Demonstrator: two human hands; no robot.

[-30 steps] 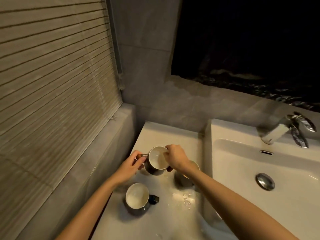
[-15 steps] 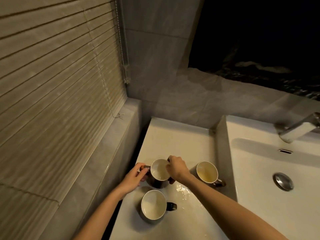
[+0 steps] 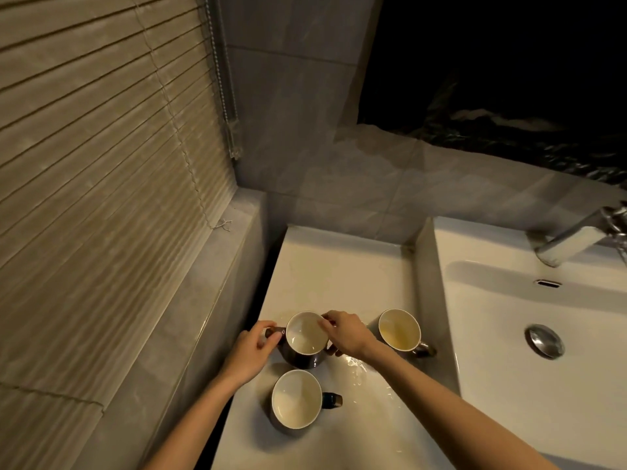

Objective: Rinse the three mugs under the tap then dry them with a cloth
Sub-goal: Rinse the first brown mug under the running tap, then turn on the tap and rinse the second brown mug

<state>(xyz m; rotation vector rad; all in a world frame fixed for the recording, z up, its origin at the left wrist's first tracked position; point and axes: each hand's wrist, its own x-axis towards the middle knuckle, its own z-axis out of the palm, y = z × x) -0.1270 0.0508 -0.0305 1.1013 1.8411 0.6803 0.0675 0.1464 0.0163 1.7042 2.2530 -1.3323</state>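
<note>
Dim warm light; upper right near black; glare on wet counter [image 3: 359,371]; soft overall blur; wide-angle bending at edges.

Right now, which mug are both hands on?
The far-left mug: left hand at its handle, right hand at its rim. The other two stand untouched.

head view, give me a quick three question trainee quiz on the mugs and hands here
1. True or false: water is running from the tap.
2. Which hand grips the handle of the held mug? A) left hand B) right hand
3. How many mugs stand on the counter untouched by either hand?

Key:
1. False, no stream shows.
2. A; the right hand pinches the rim.
3. Two: the near mug and the mug by the sink.
</note>
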